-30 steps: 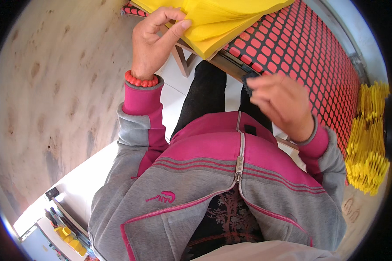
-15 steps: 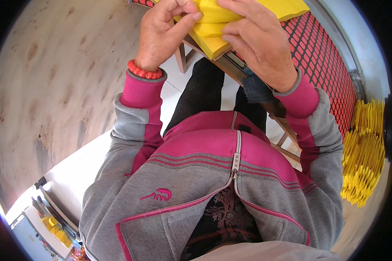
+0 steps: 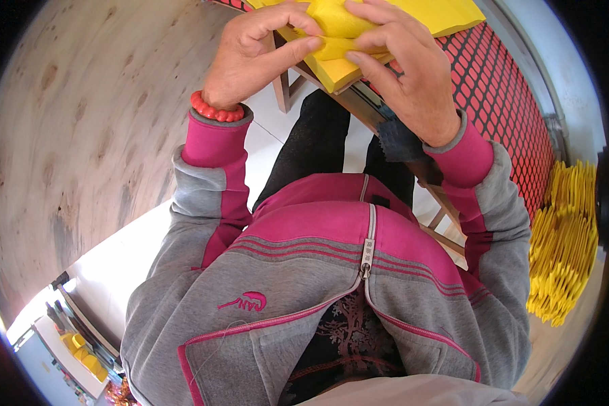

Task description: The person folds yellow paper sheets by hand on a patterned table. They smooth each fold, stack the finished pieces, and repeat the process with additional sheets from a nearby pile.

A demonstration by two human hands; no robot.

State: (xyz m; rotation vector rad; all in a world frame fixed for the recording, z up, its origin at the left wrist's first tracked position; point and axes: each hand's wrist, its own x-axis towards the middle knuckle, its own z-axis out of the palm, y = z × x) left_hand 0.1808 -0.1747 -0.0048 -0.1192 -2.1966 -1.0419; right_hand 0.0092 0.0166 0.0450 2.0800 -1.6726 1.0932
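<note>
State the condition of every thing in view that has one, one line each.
Yellow sheet: creased, raised into a fold
Left hand: pinching the sheet
Right hand: touching the sheet, grip unclear
Yellow stack: beneath the sheet
Jacket: zipped at waist, open above
Red bracelet: worn
Yellow bundle: densely layered

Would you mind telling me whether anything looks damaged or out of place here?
Mildly odd: the dark cloth hanging near the right hand has a jagged edge, so it looks like a stray scrap.
</note>
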